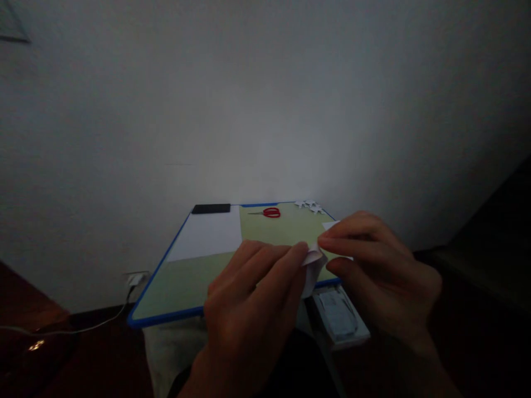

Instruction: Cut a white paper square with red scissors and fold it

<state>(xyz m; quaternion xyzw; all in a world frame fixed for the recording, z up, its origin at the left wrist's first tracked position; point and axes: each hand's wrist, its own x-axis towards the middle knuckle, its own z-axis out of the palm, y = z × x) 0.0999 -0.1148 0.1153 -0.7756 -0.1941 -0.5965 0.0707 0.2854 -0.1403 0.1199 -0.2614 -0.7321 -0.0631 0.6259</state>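
Note:
Both of my hands hold a small folded piece of white paper (314, 260) above the near right part of a small green table with a blue rim (166, 318). My left hand (253, 298) pinches the paper's left side with curled fingers. From the right, my right hand (377, 265) pinches it between thumb and fingers. Most of the paper is hidden behind my fingers.
A white sheet (207, 235) lies on the table's far left, with a black flat object (211, 208) behind it. Red scissors (270, 212) and white paper cut-outs (310, 206) sit at the far edge. A wall socket with cable (135, 278) is low left.

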